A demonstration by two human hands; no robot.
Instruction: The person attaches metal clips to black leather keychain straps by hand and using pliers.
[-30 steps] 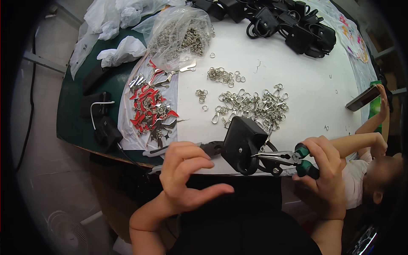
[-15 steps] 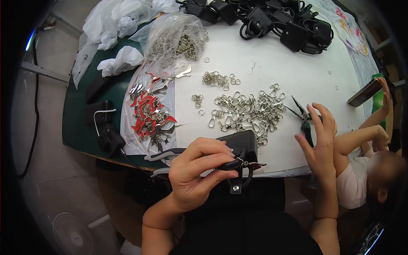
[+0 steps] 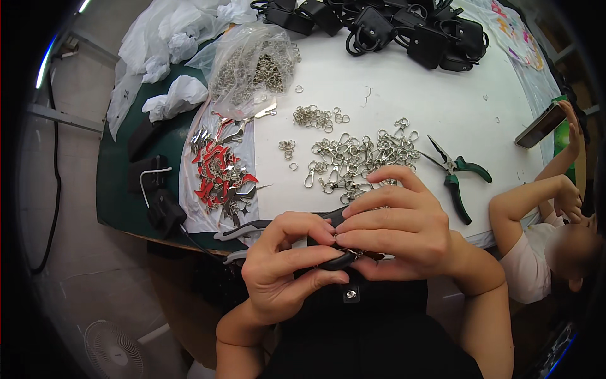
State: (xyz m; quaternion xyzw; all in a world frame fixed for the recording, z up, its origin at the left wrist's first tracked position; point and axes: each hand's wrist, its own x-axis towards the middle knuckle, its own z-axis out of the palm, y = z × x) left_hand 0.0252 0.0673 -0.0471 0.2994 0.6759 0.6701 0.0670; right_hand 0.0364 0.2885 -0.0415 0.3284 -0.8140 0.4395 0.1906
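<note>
At the near table edge my left hand (image 3: 281, 262) pinches a rounded part of a small black bag (image 3: 336, 260) between thumb and fingers. My right hand (image 3: 404, 224) has closed in from the other side, fingertips meeting the left ones on the bag and hiding most of it. A bit of metal chain and a dark red piece peek out under the right fingers. Below hangs a black strap end with a silver snap (image 3: 351, 294). Green-handled pliers (image 3: 453, 169) lie spread on the table beyond my right hand, untouched. Grey-handled pliers (image 3: 243, 230) rest partly behind my left hand.
Silver swivel clasps (image 3: 363, 158) and split rings (image 3: 312, 116) lie mid-table. Red and silver charms (image 3: 221, 170) sit at left, below a plastic bag of metal fittings (image 3: 252, 69). Black bags (image 3: 420, 38) are heaped at the back. Another person (image 3: 533, 202) holds a phone at right.
My right hand has left the green-handled pliers and come left onto the bag. The pliers stay on the table. My left hand keeps its pinch, and the view has shifted slightly.
</note>
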